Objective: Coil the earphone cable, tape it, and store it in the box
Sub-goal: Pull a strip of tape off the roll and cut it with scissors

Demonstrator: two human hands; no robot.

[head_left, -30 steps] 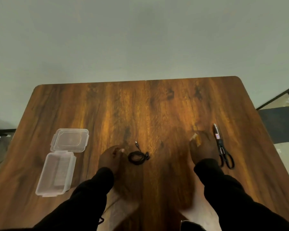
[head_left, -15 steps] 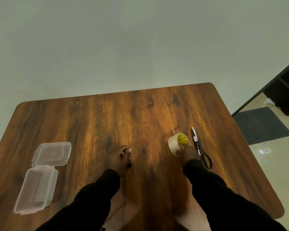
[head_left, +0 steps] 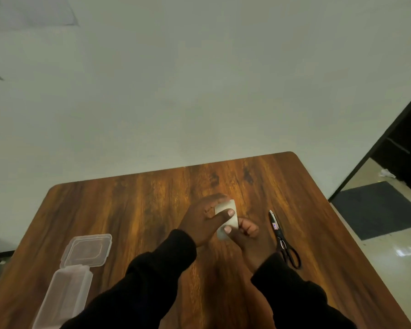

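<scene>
Both my hands hold a pale roll of tape (head_left: 226, 218) above the middle of the wooden table (head_left: 133, 205). My left hand (head_left: 201, 222) wraps the roll from the left with its thumb across the outer face. My right hand (head_left: 248, 236) grips the roll's lower right edge, thumb on the tape. The coiled black earphone cable is hidden, probably under my hands or sleeves. The clear plastic box (head_left: 64, 295) lies open at the front left, its hinged lid (head_left: 87, 250) flat on the table behind it.
Black-handled scissors (head_left: 282, 238) lie closed on the table just right of my right hand, blades pointing away from me. A pale wall stands behind the table. The table's right edge drops to a tiled floor with a dark mat (head_left: 375, 210).
My right hand lifted the tape roll off the table and brought it to the centre. My left hand left the cable and joined it on the roll. The view tilted up.
</scene>
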